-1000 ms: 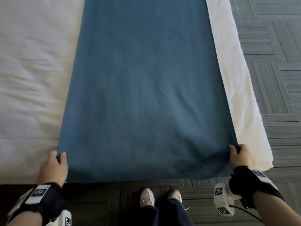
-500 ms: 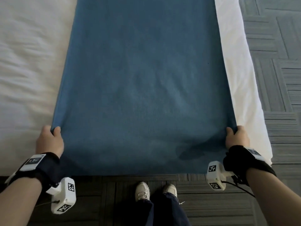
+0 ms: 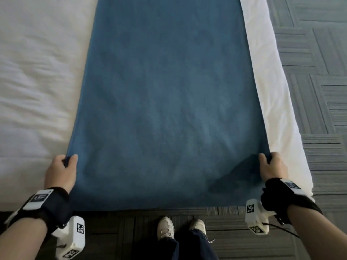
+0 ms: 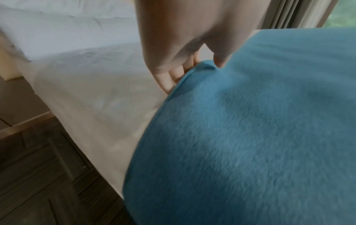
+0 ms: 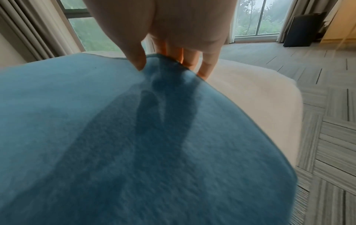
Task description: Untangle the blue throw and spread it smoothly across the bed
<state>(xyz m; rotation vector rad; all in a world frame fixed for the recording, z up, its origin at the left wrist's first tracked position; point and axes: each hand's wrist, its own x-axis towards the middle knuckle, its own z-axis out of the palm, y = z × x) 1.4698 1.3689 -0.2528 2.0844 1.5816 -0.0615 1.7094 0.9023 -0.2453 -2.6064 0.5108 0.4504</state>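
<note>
The blue throw [image 3: 169, 102] lies flat in a long strip across the white bed [image 3: 33, 76], its near end hanging over the bed's edge toward the floor. My left hand [image 3: 62, 167] pinches the throw's left edge [image 4: 194, 71], thumb on top and fingers underneath. At the opposite side my right hand [image 3: 272, 166] pinches the right edge [image 5: 163, 64] the same way. A small fold and a dark shadow run back from the right hand's hold. The far end of the throw is out of view.
White bedding [image 3: 272, 87] shows in a band to the right of the throw. Grey patterned carpet [image 3: 315, 59] lies to the right and below. My white shoes [image 3: 180, 229] stand at the bed's near edge. Windows with curtains [image 5: 256, 18] are beyond the bed.
Both hands have slid up the throw's side edges, away from its near corners, still pinching the edges. The throw's near end now hangs lower below the hands.
</note>
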